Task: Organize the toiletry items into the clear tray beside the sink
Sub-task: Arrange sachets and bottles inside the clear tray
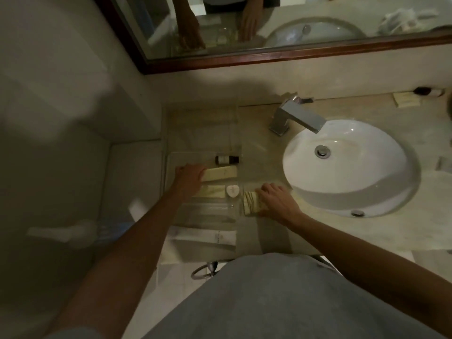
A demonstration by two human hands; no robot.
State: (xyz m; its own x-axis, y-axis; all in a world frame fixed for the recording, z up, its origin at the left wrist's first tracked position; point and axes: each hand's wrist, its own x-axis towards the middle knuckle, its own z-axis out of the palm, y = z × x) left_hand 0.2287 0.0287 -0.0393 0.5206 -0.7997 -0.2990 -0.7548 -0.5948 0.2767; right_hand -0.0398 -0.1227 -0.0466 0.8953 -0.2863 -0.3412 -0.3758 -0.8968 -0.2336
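Observation:
The clear tray [171, 157] lies on the counter left of the sink. Inside it are a small dark bottle [226, 159], a cream box [221, 173], a flat cream packet [212, 191], a round white soap [232, 190] and a clear bottle [208, 211] lying on its side. My left hand [190, 176] rests with curled fingers on the left end of the cream box. My right hand [274, 199] grips a stack of cream packets [252, 203] just right of the tray.
A white basin [349, 167] with a square chrome faucet [296, 117] fills the counter's right half. A white tube [208, 237] lies at the front edge below the tray. More packets [406, 99] sit at the far right by the wall. A framed mirror [269, 57] hangs above.

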